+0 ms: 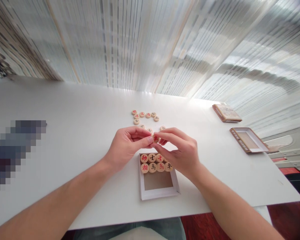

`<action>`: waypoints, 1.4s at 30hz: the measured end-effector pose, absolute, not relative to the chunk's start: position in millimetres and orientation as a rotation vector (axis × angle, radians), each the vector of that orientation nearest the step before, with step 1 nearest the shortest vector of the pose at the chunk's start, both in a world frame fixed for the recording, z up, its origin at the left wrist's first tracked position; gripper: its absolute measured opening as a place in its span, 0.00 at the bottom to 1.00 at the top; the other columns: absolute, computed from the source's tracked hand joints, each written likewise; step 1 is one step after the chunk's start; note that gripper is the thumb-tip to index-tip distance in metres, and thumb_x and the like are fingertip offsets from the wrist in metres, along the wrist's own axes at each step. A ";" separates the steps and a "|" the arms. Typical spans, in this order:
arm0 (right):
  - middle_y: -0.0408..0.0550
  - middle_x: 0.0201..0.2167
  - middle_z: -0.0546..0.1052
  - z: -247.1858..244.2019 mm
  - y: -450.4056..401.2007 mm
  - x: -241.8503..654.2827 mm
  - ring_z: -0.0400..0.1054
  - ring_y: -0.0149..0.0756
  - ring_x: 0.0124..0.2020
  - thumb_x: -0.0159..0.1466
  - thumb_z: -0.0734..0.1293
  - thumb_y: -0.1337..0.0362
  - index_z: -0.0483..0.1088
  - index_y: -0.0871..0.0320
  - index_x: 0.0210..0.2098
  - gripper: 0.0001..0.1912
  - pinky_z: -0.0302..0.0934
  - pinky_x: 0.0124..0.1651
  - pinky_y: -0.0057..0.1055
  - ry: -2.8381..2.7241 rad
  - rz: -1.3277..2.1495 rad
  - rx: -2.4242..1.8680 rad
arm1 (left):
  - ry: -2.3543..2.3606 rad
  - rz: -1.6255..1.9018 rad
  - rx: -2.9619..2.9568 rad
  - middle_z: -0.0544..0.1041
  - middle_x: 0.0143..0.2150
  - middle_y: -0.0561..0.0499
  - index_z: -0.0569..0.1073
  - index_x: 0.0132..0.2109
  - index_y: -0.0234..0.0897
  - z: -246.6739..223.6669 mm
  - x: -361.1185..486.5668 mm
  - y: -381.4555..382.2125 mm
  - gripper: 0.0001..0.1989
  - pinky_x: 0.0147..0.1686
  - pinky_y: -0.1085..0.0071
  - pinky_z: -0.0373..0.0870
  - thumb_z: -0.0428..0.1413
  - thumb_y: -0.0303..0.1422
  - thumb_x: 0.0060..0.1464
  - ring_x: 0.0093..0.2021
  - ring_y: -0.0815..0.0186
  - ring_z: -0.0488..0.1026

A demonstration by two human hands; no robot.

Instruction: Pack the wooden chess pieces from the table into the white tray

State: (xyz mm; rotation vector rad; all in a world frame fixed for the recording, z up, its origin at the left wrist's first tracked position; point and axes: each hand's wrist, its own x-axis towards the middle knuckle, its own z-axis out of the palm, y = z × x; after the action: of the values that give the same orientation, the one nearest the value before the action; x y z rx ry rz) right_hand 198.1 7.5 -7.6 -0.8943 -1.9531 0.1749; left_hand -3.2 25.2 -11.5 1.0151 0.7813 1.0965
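A round wooden Chinese chess piece [155, 138] with a character on its face is held up between my two hands, above the far edge of an open box. My left hand [127, 143] pinches it from the left with thumb and fingers. From the right, my right hand [181, 146] has its thumb and fingertips closed on the same piece. Below them the white-walled box [160, 193] holds two rows of pieces, with red and black characters facing up, such as a red-marked piece [145, 167]. My right hand hides part of the far row.
Several loose pieces [142, 114] lie beyond my hands on the white table [90, 113]. To the right are a closed box [227, 112] and an open box part [248, 140] by the table edge. A striped curtain [140, 43] hangs behind; a blurred patch [17, 150] covers something at left.
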 end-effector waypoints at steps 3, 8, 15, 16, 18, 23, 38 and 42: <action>0.51 0.41 0.84 -7.9 6.8 196.4 0.78 0.35 0.32 0.69 0.74 0.71 0.81 0.56 0.50 0.11 0.78 0.36 0.37 -1.969 0.163 -0.898 | 0.783 1.107 1.045 0.88 0.38 0.47 0.86 0.40 0.35 -12.2 -4.4 27.1 0.12 0.42 0.65 0.87 0.77 0.34 0.50 0.39 0.60 0.87; 0.49 0.40 0.84 -2.6 5.1 199.7 0.78 0.37 0.35 0.68 0.76 0.70 0.81 0.55 0.49 0.10 0.78 0.40 0.38 -1.955 0.347 -0.965 | 0.860 1.193 1.110 0.86 0.33 0.48 0.84 0.38 0.35 -13.1 -7.0 32.6 0.10 0.36 0.68 0.84 0.68 0.39 0.59 0.33 0.64 0.83; 0.48 0.41 0.84 10.8 -12.1 216.6 0.77 0.38 0.36 0.70 0.76 0.64 0.80 0.51 0.50 0.10 0.74 0.38 0.35 -2.005 0.453 -1.058 | 0.996 1.197 1.209 0.84 0.31 0.47 0.83 0.36 0.34 -24.5 -9.5 40.8 0.09 0.31 0.72 0.77 0.63 0.36 0.59 0.28 0.68 0.77; 0.49 0.41 0.84 12.3 -18.7 218.5 0.76 0.38 0.35 0.70 0.76 0.64 0.80 0.50 0.50 0.10 0.74 0.37 0.35 -2.025 0.437 -1.072 | 1.003 1.190 1.217 0.84 0.31 0.47 0.83 0.36 0.34 -25.8 -9.5 41.4 0.09 0.31 0.72 0.76 0.63 0.36 0.59 0.28 0.68 0.77; 0.49 0.42 0.83 13.5 -35.4 220.7 0.76 0.38 0.35 0.71 0.75 0.65 0.80 0.50 0.52 0.11 0.73 0.33 0.32 -2.067 0.424 -1.094 | 1.008 1.178 1.227 0.84 0.32 0.47 0.83 0.36 0.35 -27.2 -9.4 42.0 0.09 0.31 0.72 0.76 0.63 0.36 0.59 0.29 0.68 0.77; 0.53 0.46 0.83 4.3 -82.2 214.2 0.81 0.40 0.42 0.73 0.70 0.70 0.77 0.53 0.55 0.13 0.77 0.38 0.30 -2.130 0.413 -1.146 | 0.997 1.163 1.236 0.84 0.31 0.48 0.83 0.36 0.34 -26.0 -9.2 41.5 0.09 0.31 0.72 0.75 0.65 0.36 0.58 0.28 0.69 0.77; 0.52 0.43 0.86 -32.1 -94.4 184.0 0.82 0.42 0.38 0.76 0.67 0.70 0.79 0.58 0.43 0.08 0.77 0.40 0.37 -2.246 0.373 -1.186 | 1.042 1.110 1.336 0.84 0.31 0.49 0.84 0.35 0.34 -21.8 -6.6 37.8 0.08 0.32 0.70 0.77 0.66 0.35 0.56 0.29 0.68 0.77; 0.51 0.42 0.85 -31.3 -94.9 184.8 0.82 0.40 0.36 0.77 0.66 0.69 0.80 0.57 0.41 0.11 0.76 0.39 0.35 -2.258 0.402 -1.195 | 1.041 1.099 1.336 0.84 0.32 0.47 0.85 0.36 0.34 -22.3 -6.7 37.3 0.08 0.33 0.70 0.77 0.66 0.35 0.57 0.30 0.66 0.78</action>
State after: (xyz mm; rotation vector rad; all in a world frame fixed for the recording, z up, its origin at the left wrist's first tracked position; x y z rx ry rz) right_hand 184.8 -94.9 -31.3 -1.1952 -2.2577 0.4021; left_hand -6.7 37.3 -22.3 1.3357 1.0407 1.0992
